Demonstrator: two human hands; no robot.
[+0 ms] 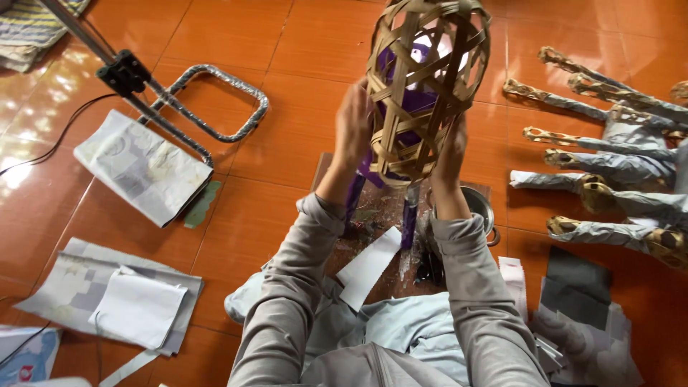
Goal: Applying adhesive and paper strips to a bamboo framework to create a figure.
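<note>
I hold up an egg-shaped frame of woven bamboo strips [430, 79] with purple paper partly covering its inside and two purple legs hanging below it. My left hand [353, 125] presses on its left side and my right hand [450, 154] grips its lower right. Both arms wear grey sleeves. A white paper strip [369, 266] lies on the board in front of my lap.
A small metal pot [479, 204] sits under my right wrist. Several paper-wrapped bamboo pieces [609, 158] lie at right. Folded paper sheets [143, 166] and more paper [136, 304] lie at left beside a metal stand [179, 107]. Dark sheets [580, 287] lie at lower right.
</note>
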